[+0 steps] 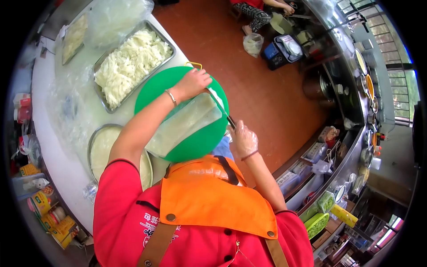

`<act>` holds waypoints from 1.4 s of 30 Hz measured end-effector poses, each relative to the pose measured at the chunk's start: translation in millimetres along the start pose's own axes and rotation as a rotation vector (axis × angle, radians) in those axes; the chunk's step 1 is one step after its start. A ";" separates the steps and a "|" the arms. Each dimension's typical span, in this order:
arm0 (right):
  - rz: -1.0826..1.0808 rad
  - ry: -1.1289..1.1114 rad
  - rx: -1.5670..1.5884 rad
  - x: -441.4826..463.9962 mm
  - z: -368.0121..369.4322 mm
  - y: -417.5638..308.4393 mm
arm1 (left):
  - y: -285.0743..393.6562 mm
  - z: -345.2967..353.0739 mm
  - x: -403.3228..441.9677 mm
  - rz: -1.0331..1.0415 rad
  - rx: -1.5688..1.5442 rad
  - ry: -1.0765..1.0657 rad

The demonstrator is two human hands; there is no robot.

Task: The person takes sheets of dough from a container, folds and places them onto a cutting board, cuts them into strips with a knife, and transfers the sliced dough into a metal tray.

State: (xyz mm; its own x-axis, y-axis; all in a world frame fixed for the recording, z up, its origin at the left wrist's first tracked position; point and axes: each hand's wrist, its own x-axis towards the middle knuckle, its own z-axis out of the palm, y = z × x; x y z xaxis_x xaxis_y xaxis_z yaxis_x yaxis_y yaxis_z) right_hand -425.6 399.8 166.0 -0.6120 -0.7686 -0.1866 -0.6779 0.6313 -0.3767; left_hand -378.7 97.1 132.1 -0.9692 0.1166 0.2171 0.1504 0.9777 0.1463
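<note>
A long knife (221, 107) lies across the end of a folded, translucent white sheet (187, 124), which looks like rice noodle. My right hand (245, 139), in a clear plastic glove, is closed around the knife's dark handle. At the front end of the blade is my left hand (194, 83), its fingers bent together against the knife; their undersides are hidden. Under the sheet is a round green cutting board (178, 151). A small white piece (216, 95) shows beyond the blade.
A metal tray (170, 54) heaped with white cut strips (129, 64) stands on the white table (58, 147). Nearer me is a round pan (90, 155) with a pale sheet inside. Clear plastic bags lie about. Across the floor, another person (253, 13) sits near a blue bin (283, 51).
</note>
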 end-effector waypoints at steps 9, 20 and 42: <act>0.036 -0.030 0.008 -8.9 5.4 -9.4 | 10.2 -20.7 -16.6 -0.021 -0.002 0.069; 0.060 -0.110 0.027 -16.3 23.5 -13.8 | 16.1 -0.5 -37.2 -0.039 -0.030 -0.006; 0.028 -0.135 0.031 -22.9 35.8 -40.6 | 15.5 -9.1 -74.5 -0.116 -0.053 0.023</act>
State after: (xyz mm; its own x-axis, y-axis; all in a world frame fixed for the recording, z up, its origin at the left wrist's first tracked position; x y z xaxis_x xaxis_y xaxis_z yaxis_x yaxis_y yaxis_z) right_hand -369.5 388.1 153.0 -0.5692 -0.7587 -0.3168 -0.6470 0.6511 -0.3967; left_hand -302.4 102.0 127.0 -0.9761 -0.0010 0.2175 0.0484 0.9739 0.2219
